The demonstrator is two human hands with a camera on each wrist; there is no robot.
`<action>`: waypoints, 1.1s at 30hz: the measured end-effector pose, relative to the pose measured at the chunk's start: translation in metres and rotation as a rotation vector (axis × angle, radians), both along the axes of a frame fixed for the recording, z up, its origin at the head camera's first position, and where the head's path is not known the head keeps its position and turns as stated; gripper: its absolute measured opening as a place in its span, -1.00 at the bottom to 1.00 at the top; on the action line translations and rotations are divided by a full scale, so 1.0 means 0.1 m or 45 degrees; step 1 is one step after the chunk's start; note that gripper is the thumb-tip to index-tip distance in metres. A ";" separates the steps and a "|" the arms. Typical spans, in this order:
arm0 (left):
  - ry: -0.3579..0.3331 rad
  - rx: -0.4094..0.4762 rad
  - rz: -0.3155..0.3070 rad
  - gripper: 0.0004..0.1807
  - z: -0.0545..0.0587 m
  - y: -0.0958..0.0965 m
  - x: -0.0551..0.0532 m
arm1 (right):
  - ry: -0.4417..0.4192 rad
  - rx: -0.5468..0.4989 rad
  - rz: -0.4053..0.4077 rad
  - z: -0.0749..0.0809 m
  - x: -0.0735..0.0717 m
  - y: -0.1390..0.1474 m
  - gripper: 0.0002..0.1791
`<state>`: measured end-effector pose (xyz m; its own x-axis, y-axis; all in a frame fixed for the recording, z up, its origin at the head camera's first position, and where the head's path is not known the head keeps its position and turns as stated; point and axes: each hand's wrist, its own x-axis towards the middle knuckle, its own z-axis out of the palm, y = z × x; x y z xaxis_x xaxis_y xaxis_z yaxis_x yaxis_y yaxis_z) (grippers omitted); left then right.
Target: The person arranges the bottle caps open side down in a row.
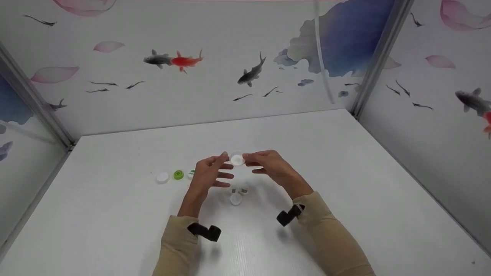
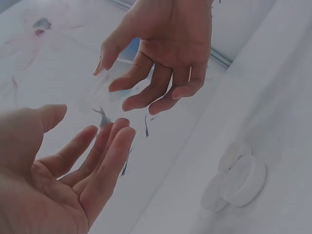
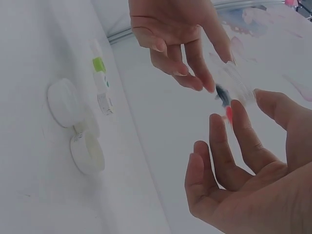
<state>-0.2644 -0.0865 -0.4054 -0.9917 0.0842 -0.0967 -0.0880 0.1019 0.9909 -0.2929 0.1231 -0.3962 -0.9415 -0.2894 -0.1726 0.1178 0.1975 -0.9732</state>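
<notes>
Above the table, both hands hold a small clear round plastic container [image 1: 237, 159] with a whitish middle. My right hand [image 1: 271, 164] pinches its right edge between thumb and index finger; in the right wrist view this edge lies between the fingertips. At the left edge, my left hand [image 1: 209, 172] has its thumb and index finger around the rim, with the other fingers spread. Its contact is faint because the plastic is see-through. Below the hands, a white round case [image 1: 236, 199] sits against two similar pieces [image 1: 244, 190] with greyish marks.
Left of the hands stands a row of small round pieces: a white one [image 1: 162, 177], a green one [image 1: 178, 174] and a white-and-green one [image 1: 191, 174] partly hidden by the left hand. Printed walls with fish [image 1: 251, 73] enclose the white table [image 1: 115, 214].
</notes>
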 end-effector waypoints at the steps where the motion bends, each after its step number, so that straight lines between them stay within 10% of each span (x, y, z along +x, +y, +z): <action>1: -0.024 0.003 0.005 -0.44 0.00 0.00 0.00 | 0.002 0.001 0.004 0.00 0.00 0.00 -0.63; 10: -0.186 0.046 -0.095 -0.11 0.00 0.01 0.03 | 0.048 0.048 0.056 0.00 0.02 0.02 -0.61; 33: -0.386 0.085 -0.139 -0.16 -0.01 0.03 0.03 | 0.144 0.174 0.117 -0.01 0.04 0.01 -0.58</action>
<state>-0.2616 -0.0836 -0.4062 -0.9035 0.2043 -0.3768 -0.3720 0.0628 0.9261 -0.2891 0.1238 -0.3977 -0.9280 -0.3558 -0.1108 -0.0154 0.3338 -0.9425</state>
